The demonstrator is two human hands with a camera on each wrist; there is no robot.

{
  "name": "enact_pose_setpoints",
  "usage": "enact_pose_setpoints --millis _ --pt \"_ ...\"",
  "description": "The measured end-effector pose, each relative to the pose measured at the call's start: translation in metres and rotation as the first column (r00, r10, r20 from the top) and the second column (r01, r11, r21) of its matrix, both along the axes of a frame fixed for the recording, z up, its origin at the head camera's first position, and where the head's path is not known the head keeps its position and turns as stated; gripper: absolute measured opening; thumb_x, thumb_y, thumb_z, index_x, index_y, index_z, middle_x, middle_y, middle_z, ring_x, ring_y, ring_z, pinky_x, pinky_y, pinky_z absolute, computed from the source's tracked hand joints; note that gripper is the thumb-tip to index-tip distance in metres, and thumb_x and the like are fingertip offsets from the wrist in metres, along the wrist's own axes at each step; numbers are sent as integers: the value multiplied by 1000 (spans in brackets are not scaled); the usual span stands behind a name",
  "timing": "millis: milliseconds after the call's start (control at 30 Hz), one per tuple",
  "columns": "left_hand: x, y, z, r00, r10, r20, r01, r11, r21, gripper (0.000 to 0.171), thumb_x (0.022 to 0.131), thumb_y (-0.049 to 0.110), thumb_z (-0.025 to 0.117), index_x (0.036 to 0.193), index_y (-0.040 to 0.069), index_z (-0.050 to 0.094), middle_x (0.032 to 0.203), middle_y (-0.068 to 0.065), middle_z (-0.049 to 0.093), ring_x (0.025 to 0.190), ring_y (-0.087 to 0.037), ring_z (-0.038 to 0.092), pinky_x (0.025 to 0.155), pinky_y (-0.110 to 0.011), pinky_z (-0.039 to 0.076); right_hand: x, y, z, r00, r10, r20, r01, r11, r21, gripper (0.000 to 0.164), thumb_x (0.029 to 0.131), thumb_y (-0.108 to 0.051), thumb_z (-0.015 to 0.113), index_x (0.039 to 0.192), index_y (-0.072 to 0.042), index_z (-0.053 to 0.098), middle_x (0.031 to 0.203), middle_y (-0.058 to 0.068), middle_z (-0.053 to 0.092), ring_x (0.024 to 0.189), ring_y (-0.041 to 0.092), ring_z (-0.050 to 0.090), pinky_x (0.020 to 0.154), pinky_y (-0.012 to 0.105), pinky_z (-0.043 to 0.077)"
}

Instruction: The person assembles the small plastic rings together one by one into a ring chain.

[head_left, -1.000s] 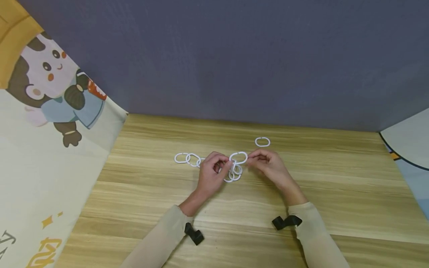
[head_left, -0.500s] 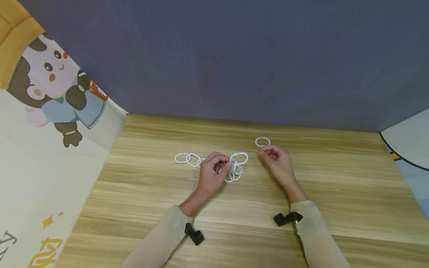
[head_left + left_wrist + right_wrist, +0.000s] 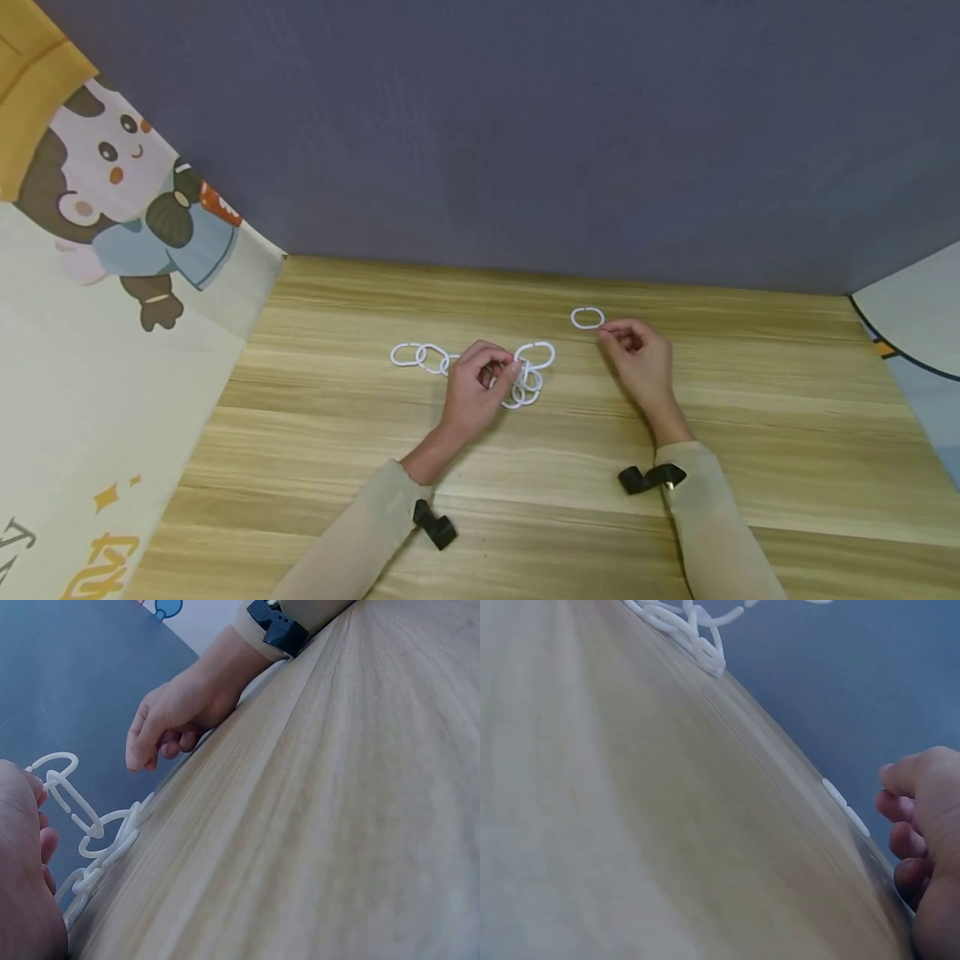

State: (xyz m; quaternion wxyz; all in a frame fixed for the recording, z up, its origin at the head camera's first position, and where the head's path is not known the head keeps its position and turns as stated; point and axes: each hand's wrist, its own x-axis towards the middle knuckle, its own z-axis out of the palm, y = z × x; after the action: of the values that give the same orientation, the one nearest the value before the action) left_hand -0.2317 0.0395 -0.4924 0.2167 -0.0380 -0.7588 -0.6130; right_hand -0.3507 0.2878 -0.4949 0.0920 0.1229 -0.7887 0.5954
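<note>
My left hand [image 3: 474, 390] pinches the end link [image 3: 553, 354] of a white plastic chain. That link is an oval with a small gap in its side, held above the table. In the left wrist view a second link [image 3: 81, 801] hangs from it, and more links lie heaped below. The chain [image 3: 418, 358] stretches left along the table, partly hidden behind the left hand. A separate white link [image 3: 587, 328] lies flat toward the back. Beside its right end is my right hand [image 3: 643, 362], fingers loosely bent and holding nothing; the right wrist view shows it just above the link.
The wood-grain table [image 3: 555, 508] runs back to a dark blue-grey panel [image 3: 480, 133]. A white wall [image 3: 202, 333] with cartoon pictures borders the left side, and another pale printed wall [image 3: 922, 308] the right. Each wrist carries a black strap [image 3: 651, 478].
My right hand has left the raised link and moved right and back to the loose link. The left hand still holds the chain's end link in the same place.
</note>
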Motion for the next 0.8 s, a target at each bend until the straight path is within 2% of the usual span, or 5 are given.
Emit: enact_pose_setpoints --millis 167,233,433,800 --pt "1 0 0 1000 -4 -4 4 1000 0 6 97 0 80 98 -6 78 96 -15 71 76 -8 56 62 -16 44 -4 6 -2 999 11 -30 -9 998 56 10 95 4 84 104 9 80 92 22 76 72 1 60 64 11 47" --pt "2 0 0 1000 -5 2 5 1000 1 6 96 0 80 98 -6 78 96 -15 71 76 -8 56 62 -16 44 -5 8 -2 999 12 -32 -9 995 95 9 96 3 84 104 6 81 93 24 76 72 2 60 64 11 47" --pt "3 0 0 1000 -11 10 11 1000 1 6 97 0 80 98 -5 78 96 -15 71 76 -9 56 62 -17 44 -6 12 -4 999 13 -42 -2 964 265 9 98 -2 84 106 -1 84 86 16 75 68 4 57 59 11 43" --pt "5 0 0 1000 -15 2 15 1000 -1 5 97 0 81 98 -4 79 96 -15 71 76 -10 56 62 -17 44 -3 12 -7 994 16 -107 31 908 417 22 98 -7 85 119 -4 85 79 11 72 62 7 52 56 14 37"
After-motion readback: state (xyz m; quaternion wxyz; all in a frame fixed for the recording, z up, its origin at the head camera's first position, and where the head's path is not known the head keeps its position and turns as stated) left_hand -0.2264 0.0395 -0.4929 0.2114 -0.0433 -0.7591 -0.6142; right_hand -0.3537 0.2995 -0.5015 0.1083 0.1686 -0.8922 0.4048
